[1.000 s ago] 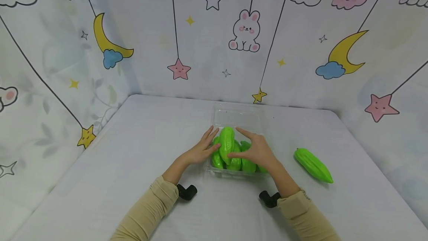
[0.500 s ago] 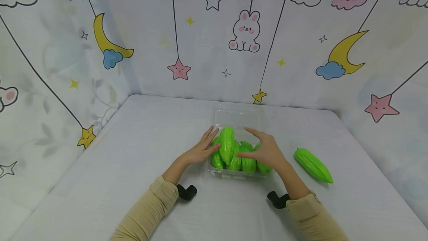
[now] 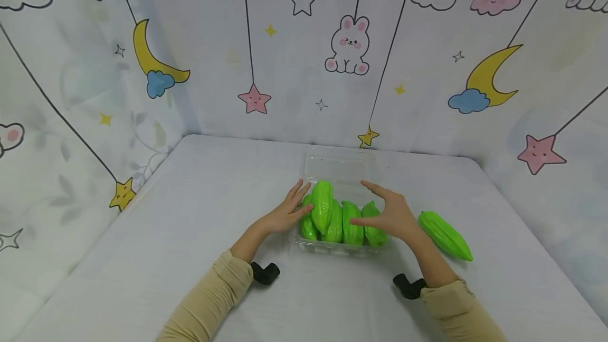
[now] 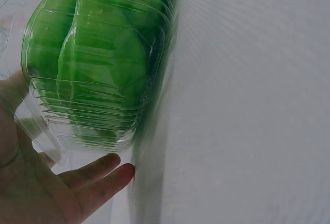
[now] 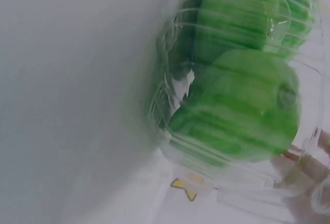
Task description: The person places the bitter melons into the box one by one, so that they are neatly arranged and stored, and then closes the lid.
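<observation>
A clear plastic clamshell box point(image 3: 315, 245) holds several bright green, ridged, gourd-like vegetables. One vegetable point(image 3: 322, 202) lies on top of the others at the left end. My left hand point(image 3: 282, 215) is at the box's left side, fingers spread, thumb touching the upper vegetable; the left wrist view shows its fingers point(image 4: 100, 185) extended beside the box's end. Over the right end of the box, my right hand point(image 3: 396, 218) is held with thumb and fingers wide apart and nothing between them. Below its thumb lies the rightmost vegetable point(image 3: 374, 234), seen through the plastic in the right wrist view.
The box's lid point(image 3: 337, 165) is folded back flat behind it. Another green vegetable point(image 3: 445, 235) lies loose on the white tablecloth point(image 3: 228, 178), right of the box. A patterned curtain point(image 3: 294, 67) stands behind the table.
My right hand has moved rightward across the box, away from the upper vegetable, uncovering the vegetables at the right end. My left hand has stayed in place.
</observation>
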### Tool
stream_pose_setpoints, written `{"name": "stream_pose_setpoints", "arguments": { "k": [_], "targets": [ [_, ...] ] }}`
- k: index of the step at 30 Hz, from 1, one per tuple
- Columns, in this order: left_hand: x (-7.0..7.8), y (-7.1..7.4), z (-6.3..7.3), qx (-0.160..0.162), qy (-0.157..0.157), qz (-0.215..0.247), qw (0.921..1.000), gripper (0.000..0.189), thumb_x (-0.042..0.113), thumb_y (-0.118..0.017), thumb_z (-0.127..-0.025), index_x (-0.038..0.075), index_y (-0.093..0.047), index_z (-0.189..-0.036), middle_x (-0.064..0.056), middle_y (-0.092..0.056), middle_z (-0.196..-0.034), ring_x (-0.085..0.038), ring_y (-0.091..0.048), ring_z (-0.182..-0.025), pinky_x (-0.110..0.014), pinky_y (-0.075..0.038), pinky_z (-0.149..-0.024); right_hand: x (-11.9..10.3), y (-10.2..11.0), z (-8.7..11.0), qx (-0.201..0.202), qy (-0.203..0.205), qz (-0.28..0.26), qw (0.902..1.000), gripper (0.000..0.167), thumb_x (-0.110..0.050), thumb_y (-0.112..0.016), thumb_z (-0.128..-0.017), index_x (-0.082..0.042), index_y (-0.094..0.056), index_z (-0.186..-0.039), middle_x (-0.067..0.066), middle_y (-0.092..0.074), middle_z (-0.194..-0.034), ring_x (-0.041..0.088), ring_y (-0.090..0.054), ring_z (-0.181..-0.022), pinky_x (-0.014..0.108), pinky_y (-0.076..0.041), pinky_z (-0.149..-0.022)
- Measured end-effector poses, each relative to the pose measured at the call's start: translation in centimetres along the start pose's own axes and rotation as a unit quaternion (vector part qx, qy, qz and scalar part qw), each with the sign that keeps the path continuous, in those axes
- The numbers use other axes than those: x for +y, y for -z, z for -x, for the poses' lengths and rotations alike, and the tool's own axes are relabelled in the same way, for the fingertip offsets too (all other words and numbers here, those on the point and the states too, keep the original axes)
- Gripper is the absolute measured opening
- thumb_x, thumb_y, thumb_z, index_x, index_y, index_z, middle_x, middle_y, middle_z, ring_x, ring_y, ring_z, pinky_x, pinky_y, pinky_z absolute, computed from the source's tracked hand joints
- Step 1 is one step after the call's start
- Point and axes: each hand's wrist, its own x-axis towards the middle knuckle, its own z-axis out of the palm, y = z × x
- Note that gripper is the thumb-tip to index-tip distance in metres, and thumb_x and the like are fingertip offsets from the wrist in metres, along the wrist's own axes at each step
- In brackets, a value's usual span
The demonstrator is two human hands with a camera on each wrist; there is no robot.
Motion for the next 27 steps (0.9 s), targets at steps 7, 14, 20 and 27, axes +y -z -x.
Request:
{"name": "stream_pose_setpoints", "arguments": {
  "k": [7,14,20,27],
  "targets": [
    [0.0,0.0,0.1,-0.006,0.004,-0.001,1.0000,0.063,0.035,-0.037,-0.099,0.012,-0.005,-0.148,-0.013,0.010,-0.152,-0.032,0.002,-0.137,-0.057,-0.015,-0.104,0.9,0.5,0.4,0.008,-0.002,0.005,1.0000,0.095,-0.053,-0.080,-0.060,-0.017,-0.041,-0.139,0.014,-0.042,-0.138,0.038,-0.036,-0.126,0.058,-0.035,-0.093],
    [-0.2,0.0,0.0,-0.005,0.008,0.000,1.0000,0.063,0.038,-0.036,-0.099,0.013,-0.005,-0.148,-0.011,0.010,-0.152,-0.031,0.002,-0.138,-0.056,-0.015,-0.105,1.7,1.1,0.7,0.016,-0.014,-0.002,0.9998,0.094,-0.050,-0.081,-0.060,-0.016,-0.041,-0.139,0.012,-0.042,-0.139,0.037,-0.034,-0.127,0.059,-0.034,-0.093],
    [-0.4,0.0,-0.1,-0.005,0.007,-0.001,1.0000,0.064,0.039,-0.036,-0.099,0.014,-0.004,-0.148,-0.009,0.010,-0.152,-0.030,0.003,-0.138,-0.056,-0.015,-0.105,2.2,1.7,1.2,0.015,-0.027,-0.012,0.9995,0.094,-0.049,-0.080,-0.063,-0.018,-0.038,-0.141,0.013,-0.041,-0.140,0.038,-0.032,-0.128,0.060,-0.033,-0.093],
    [-0.3,0.1,-0.1,-0.007,0.010,-0.001,0.9999,0.064,0.040,-0.035,-0.099,0.014,-0.004,-0.149,-0.009,0.011,-0.152,-0.030,0.004,-0.138,-0.056,-0.014,-0.105,2.8,2.4,1.7,0.024,-0.025,0.002,0.9994,0.095,-0.048,-0.080,-0.063,-0.017,-0.037,-0.141,0.015,-0.041,-0.139,0.039,-0.032,-0.128,0.060,-0.033,-0.093]
  ]
}}
